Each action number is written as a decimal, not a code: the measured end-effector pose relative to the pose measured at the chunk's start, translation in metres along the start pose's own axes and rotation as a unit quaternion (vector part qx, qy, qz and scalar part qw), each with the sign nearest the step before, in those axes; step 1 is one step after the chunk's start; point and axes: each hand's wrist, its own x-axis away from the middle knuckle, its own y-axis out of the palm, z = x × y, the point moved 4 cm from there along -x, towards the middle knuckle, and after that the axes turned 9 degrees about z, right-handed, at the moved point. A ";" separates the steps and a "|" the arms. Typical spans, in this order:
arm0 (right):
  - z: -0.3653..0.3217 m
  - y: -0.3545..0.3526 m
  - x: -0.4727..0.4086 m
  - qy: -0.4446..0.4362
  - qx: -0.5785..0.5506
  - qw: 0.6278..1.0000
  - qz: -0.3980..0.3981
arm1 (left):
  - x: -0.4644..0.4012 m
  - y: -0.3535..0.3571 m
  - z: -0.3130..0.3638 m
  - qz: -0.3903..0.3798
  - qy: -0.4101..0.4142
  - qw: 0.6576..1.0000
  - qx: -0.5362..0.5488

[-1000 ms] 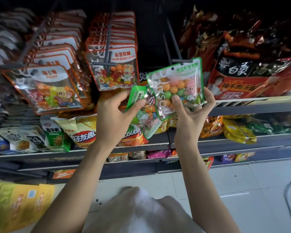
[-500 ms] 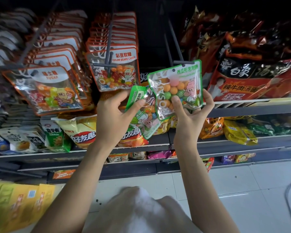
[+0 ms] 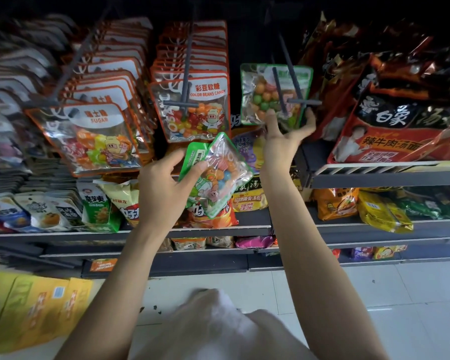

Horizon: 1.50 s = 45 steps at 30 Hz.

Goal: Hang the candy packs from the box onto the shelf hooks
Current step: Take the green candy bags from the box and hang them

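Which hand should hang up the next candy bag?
Probably the left hand: it already grips the next green candy pack just below the hook. The right hand is open under the green pack on the hook, so it looks busy there.

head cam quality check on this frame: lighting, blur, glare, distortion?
Head view: top of the shelving falls into deep shadow, floor tiles bright. Motion blur smears the hanging packs at far left and the yellow bags at bottom left. Glare off the clear film of the green candy pack in the left hand. Wide-angle bend shows in the shelf edges. Centre reasonably sharp.
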 end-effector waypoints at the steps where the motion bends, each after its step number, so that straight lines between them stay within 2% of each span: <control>1: 0.002 -0.005 0.006 0.020 -0.004 1.000 -0.016 | 0.000 -0.001 0.001 0.001 -0.010 1.000 0.012; 3: 0.009 -0.023 0.020 0.039 -0.007 0.998 -0.051 | 0.000 0.000 0.002 -0.004 -0.030 0.998 0.047; 6: 0.024 -0.048 0.042 0.040 0.050 0.987 -0.150 | 0.001 0.008 0.003 -0.028 -0.081 0.989 0.118; 9: 0.026 -0.065 0.049 -0.021 0.157 0.965 -0.211 | 0.004 0.017 0.006 -0.043 -0.105 0.980 0.160; 12: 0.012 -0.076 0.043 -0.089 0.204 0.952 -0.212 | 0.006 0.024 0.011 -0.050 -0.105 0.979 0.167; 14: 0.006 -0.082 0.039 -0.094 0.207 0.946 -0.231 | 0.008 0.026 0.011 -0.042 -0.114 0.978 0.171; 16: 0.007 -0.087 0.040 -0.033 0.175 0.953 -0.246 | 0.011 0.027 0.009 -0.013 -0.152 0.969 0.194; 18: 0.011 -0.090 0.046 0.027 0.171 0.948 -0.266 | 0.012 0.028 0.005 0.014 -0.210 0.946 0.245; 21: 0.014 -0.089 0.058 0.041 0.150 0.941 -0.300 | 0.013 0.029 0.006 0.023 -0.245 0.930 0.273; 25: 0.010 -0.087 0.060 0.028 0.120 0.951 -0.283 | 0.015 0.030 0.008 0.022 -0.266 0.918 0.292; 27: 0.009 -0.092 0.056 0.016 0.090 0.971 -0.222 | 0.015 0.031 0.009 0.014 -0.276 0.909 0.311; 29: 0.004 -0.102 0.049 -0.001 0.047 0.988 -0.149 | 0.016 0.029 0.008 0.011 -0.272 0.912 0.308; 31: -0.009 -0.111 0.043 -0.060 0.051 0.989 -0.128 | 0.014 0.022 0.005 0.019 -0.236 0.936 0.261; 35: -0.040 -0.109 0.030 -0.173 0.150 0.951 -0.208 | 0.002 0.013 0.009 -0.008 -0.101 0.986 0.129; 37: -0.048 -0.093 0.027 -0.217 0.208 0.924 -0.237 | -0.003 0.015 0.014 -0.057 -0.085 0.991 0.089; 40: -0.059 -0.072 0.022 -0.240 0.194 0.927 -0.212 | -0.005 0.023 0.020 -0.117 -0.061 0.988 0.078; 45: -0.070 -0.063 0.010 -0.283 0.180 0.930 -0.153 | -0.006 0.026 0.031 -0.101 -0.068 0.985 0.124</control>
